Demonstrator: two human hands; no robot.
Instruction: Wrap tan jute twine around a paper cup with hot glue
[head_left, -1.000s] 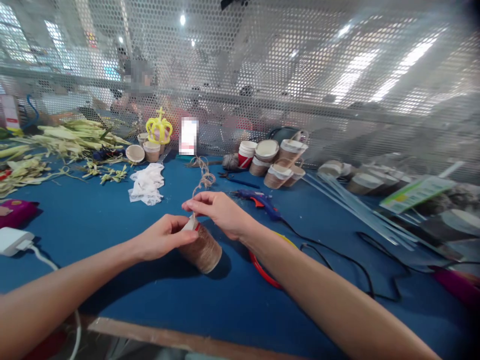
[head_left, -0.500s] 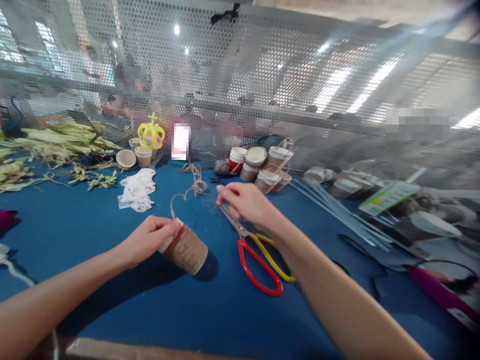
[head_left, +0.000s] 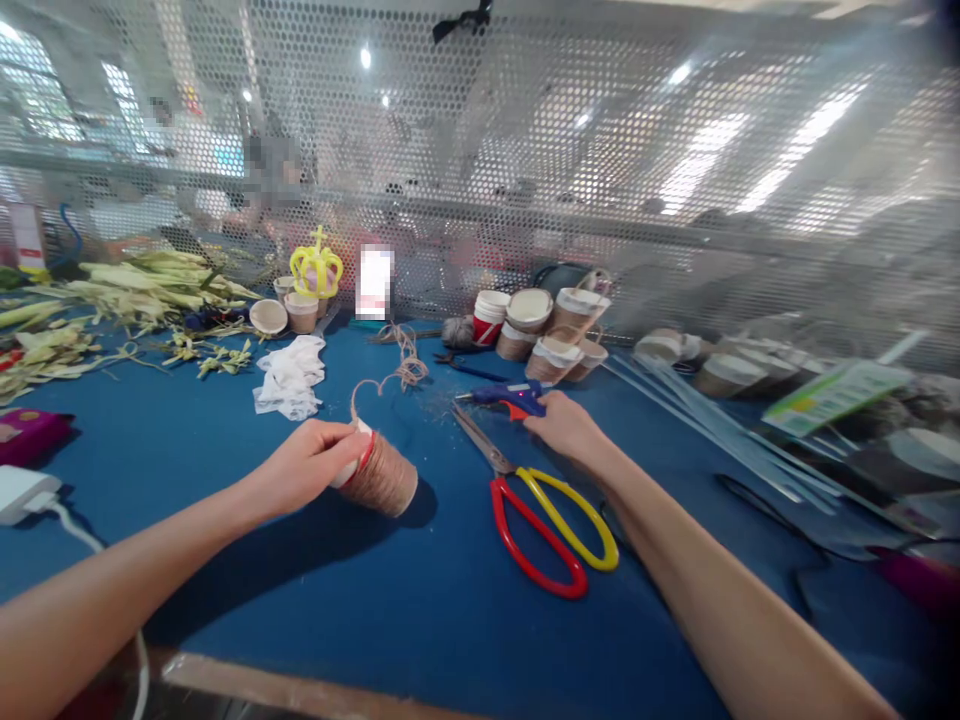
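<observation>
My left hand (head_left: 311, 465) is closed on the rim end of a paper cup wrapped in brown twine (head_left: 382, 475), which lies tilted on the blue table (head_left: 420, 620). A loose twine strand (head_left: 390, 375) curls from the cup toward the back. My right hand (head_left: 566, 428) reaches to the blue glue gun (head_left: 510, 397) and its fingers close around the handle. Scissors with one red and one yellow handle (head_left: 544, 515) lie just in front of that hand, blades pointing back left.
A cluster of paper cups (head_left: 547, 325) stands at the back by the perforated metal screen (head_left: 525, 150). Glue sticks (head_left: 697, 420) lie to the right, a white cloth (head_left: 289, 375) and dried leaves (head_left: 112, 295) to the left. A yellow crown ornament (head_left: 316, 268) sits on cups.
My right hand left the twine at the cup, moved right over the scissors and now grips the glue gun. My left hand kept holding the wrapped cup.
</observation>
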